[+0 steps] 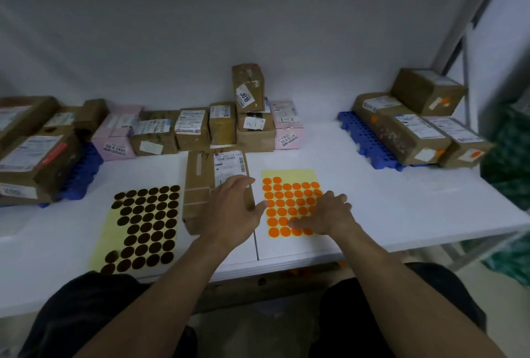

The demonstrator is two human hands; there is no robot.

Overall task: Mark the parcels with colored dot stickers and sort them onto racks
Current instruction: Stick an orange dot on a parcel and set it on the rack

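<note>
A brown cardboard parcel (200, 185) with a white label lies flat at the table's centre. My left hand (232, 208) rests on its near right part, fingers spread and relaxed. To its right lies a yellow sheet of orange dot stickers (289, 203). My right hand (327, 214) lies over the sheet's lower right, thumb touching an orange dot near the bottom rows. A second yellow sheet with dark brown dots (143, 226) lies left of the parcel.
A row of brown and pink parcels (200, 128) lines the back wall. A blue rack (83, 177) at left holds parcels with dark dots. A blue rack (364, 140) at right holds parcels with orange dots. A metal shelf post (459, 28) rises at right.
</note>
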